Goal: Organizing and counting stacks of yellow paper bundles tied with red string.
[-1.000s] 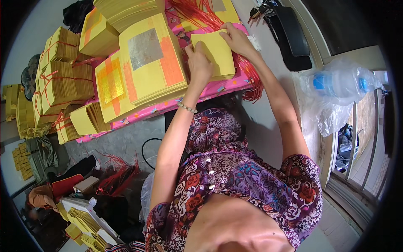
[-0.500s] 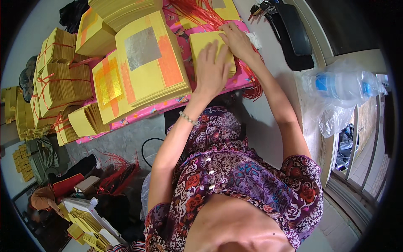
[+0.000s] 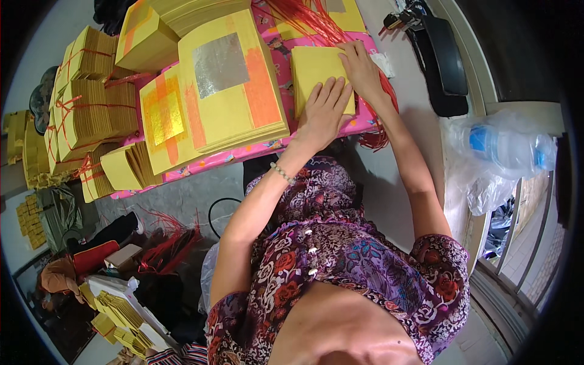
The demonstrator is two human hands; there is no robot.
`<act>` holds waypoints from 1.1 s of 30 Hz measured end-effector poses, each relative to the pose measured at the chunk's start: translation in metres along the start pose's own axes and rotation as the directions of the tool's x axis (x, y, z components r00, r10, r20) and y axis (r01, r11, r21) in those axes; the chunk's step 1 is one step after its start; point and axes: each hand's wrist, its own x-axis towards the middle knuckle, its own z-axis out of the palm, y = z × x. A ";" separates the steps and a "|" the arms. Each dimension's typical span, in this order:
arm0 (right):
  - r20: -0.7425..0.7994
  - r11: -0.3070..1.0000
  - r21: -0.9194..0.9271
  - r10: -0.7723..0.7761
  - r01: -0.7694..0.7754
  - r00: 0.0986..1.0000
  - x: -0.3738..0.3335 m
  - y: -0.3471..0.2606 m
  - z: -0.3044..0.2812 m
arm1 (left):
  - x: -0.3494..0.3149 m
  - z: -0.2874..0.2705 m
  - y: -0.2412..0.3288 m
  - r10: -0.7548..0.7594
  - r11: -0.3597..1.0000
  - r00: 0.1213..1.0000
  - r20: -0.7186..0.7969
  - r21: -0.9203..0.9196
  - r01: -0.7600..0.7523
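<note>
A folded stack of yellow paper lies on the pink patterned table cover at the near right corner. My left hand rests on the stack's near part, its fingers stretched out and lying flat on the top sheet. My right hand is at the stack's far right corner, thumb along the paper's edge and fingers extended just past it. Neither hand grips anything that I can see. Red plastic strips spread out behind the stack, and more hang over the table edge by my right wrist.
Left of my hands stand thick yellow paper piles with silver, gold and orange patches. Farther left are paper bundles tied with red strips. On the right are keys, a black case and a bagged plastic bottle.
My left hand has slid toward the stack's near edge, and its fingers are closer together. My right hand stays at the far right corner. The whole view has shifted slightly.
</note>
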 end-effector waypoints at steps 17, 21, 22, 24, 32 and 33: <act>0.026 0.998 0.027 -0.052 0.051 0.998 0.024 -0.002 -0.021 | 0.004 -0.042 0.018 -0.103 0.981 0.994 -0.023 -0.168 0.098; -0.006 0.997 -0.002 -0.080 0.080 0.997 0.030 -0.009 -0.029 | -0.002 -0.068 0.037 -0.104 0.979 0.994 -0.022 -0.176 0.099; -0.009 0.997 -0.005 -0.076 0.076 0.997 0.030 -0.010 -0.033 | -0.004 -0.077 0.042 -0.112 0.972 0.993 -0.041 -0.212 0.101; -0.101 0.985 -0.051 -0.171 0.166 0.980 0.036 -0.018 -0.041 | -0.012 -0.095 0.047 -0.122 0.964 0.991 -0.060 -0.244 0.104; 0.145 0.874 0.313 -0.431 0.372 0.890 0.037 -0.109 -0.069 | -0.058 -0.151 0.002 -0.233 0.972 0.925 -0.300 -0.105 0.210; 0.225 0.831 0.374 -0.511 0.411 0.829 0.035 -0.118 -0.068 | -0.062 -0.155 -0.003 -0.235 0.972 0.925 -0.299 -0.097 0.215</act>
